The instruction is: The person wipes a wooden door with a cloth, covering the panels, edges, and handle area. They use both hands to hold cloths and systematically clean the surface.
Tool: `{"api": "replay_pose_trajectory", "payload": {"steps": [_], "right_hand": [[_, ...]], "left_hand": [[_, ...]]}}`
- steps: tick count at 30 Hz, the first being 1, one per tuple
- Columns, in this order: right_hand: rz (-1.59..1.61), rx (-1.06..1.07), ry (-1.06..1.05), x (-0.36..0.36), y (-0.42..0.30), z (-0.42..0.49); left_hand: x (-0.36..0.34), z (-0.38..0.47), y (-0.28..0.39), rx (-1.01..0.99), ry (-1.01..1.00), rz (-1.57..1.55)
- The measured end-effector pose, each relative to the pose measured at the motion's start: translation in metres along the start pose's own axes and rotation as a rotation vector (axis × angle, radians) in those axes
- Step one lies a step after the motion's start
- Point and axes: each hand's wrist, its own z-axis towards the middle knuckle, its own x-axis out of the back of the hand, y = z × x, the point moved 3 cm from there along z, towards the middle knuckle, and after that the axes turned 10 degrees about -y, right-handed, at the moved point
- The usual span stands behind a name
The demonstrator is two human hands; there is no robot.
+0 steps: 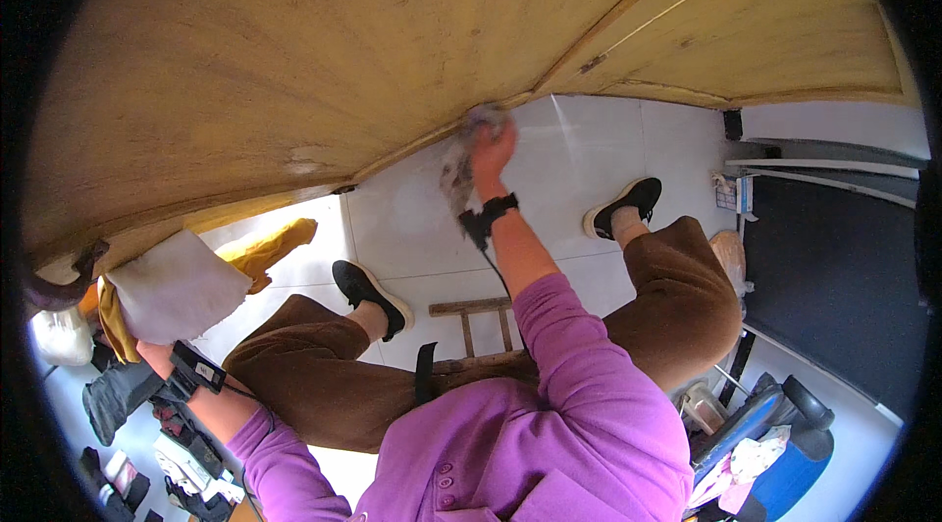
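A large yellowish-brown wooden panel [353,44] with a raised edge fills the upper part of the head view. My right hand [493,147] is closed around a crumpled greyish cloth [458,172], pressed at the panel's lower edge; the hand and cloth are blurred. At the lower left, my left hand [154,354] is near a pale cloth [173,286] that hangs by the panel's left end; its fingers are mostly hidden beneath the cloth. A mustard-yellow cloth [276,253] lies beside the pale one. Both wrists wear black straps with small devices and cables.
I sit astride a wooden stool or bench [475,308], feet on pale floor tiles [412,228]. A dark-topped piece of furniture [831,264] stands right. Below it are a blue container [743,426] and cloths. Shoes and dark items [191,456] lie lower left.
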Motion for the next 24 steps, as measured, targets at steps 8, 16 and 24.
{"api": "replay_pose_trajectory", "payload": {"steps": [8,16,24], "right_hand": [[-0.486,0.034,0.028,-0.022,-0.013,-0.015],[-0.363,-0.075,-0.294,-0.036,-0.064,-0.089],[-0.298,-0.149,-0.312,-0.003,-0.059,-0.071]], "left_hand": [[0.006,-0.005,0.002,0.003,0.021,0.033],[0.013,0.001,0.010,-0.025,0.034,0.091],[0.007,-0.019,0.020,-0.029,0.127,0.177]]}}
